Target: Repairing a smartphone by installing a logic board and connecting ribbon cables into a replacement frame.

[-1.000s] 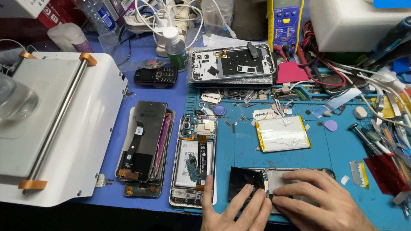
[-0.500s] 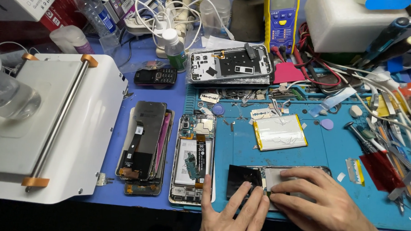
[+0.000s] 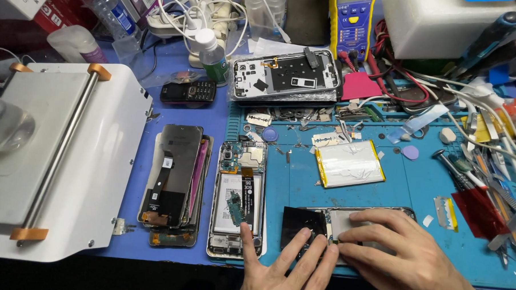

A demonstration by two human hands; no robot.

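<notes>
- Left hand (image 3: pixel 285 270) and right hand (image 3: pixel 387 255): both flat, fingers spread, pressing on the opened dark phone body (image 3: pixel 346 225), gripping nothing.
- Phone lies under the fingertips at the blue worktop mat (image 3: pixel 288 184)'s near edge, long axis left-right; right hand apparently covers more.
- Silver pouch battery (image 3: pixel 350 163) lies beyond.

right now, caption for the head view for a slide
Both hands, left hand and right hand, press on an opened phone on a blue mat.

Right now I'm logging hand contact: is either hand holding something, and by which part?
Neither grips anything. Both hands press flat on the opened phone: left hand on its dark film end, right hand on the grey middle.
</notes>
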